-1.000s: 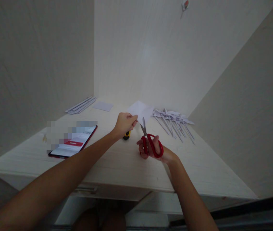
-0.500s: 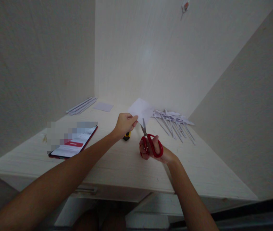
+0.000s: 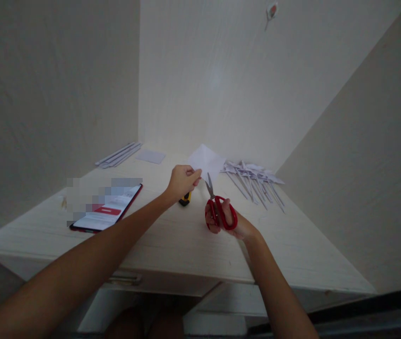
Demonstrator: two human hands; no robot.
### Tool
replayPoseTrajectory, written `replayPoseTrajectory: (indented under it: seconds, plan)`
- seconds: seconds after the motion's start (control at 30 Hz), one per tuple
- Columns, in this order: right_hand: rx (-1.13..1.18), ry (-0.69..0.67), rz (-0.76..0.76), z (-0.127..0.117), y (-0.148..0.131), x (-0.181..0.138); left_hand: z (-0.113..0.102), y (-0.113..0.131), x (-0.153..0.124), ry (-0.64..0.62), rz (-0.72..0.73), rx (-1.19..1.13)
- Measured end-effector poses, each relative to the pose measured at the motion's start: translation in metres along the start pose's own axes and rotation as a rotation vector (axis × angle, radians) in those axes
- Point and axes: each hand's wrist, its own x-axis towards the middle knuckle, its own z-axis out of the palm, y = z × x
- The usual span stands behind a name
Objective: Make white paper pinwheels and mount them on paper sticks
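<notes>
White square paper sheet (image 3: 208, 158), ahead, pinched by left hand (image 3: 182, 181) (the nearer); red-handled metal scissors (image 3: 212, 192), gripped by right hand (image 3: 235, 227), aimed lengthwise at it.

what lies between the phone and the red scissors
In the head view, the left forearm and a yellow-and-black tool lie between the phone and the red scissors.

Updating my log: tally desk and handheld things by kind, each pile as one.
Scissors: 1
Phone: 1
Yellow tool, partly hidden: 1
Held paper, flat paper: 2
Left paper pile, right paper pile: 2
Total: 7
Not counted: blurred bit by phone
</notes>
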Motion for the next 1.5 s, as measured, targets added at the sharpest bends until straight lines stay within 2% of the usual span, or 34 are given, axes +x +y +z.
replayPoseTrajectory:
  seconds: [0.23, 0.47, 0.97, 1.5]
  plan:
    - [-0.050, 0.027, -0.014, -0.002, 0.000, 0.000, -0.004, -0.006, 0.002, 0.007, 0.166, 0.164]
    - [-0.076, 0.048, -0.023, -0.003, 0.001, 0.000, -0.002, -0.002, -0.001, -0.117, 0.070, 0.035]
    - [-0.037, 0.061, -0.031, 0.000, -0.001, 0.002, 0.003, 0.013, -0.006, -0.129, -0.026, -0.020]
    - [-0.080, 0.086, -0.064, 0.002, -0.001, 0.002, 0.002, 0.016, -0.007, -0.151, 0.004, -0.014]
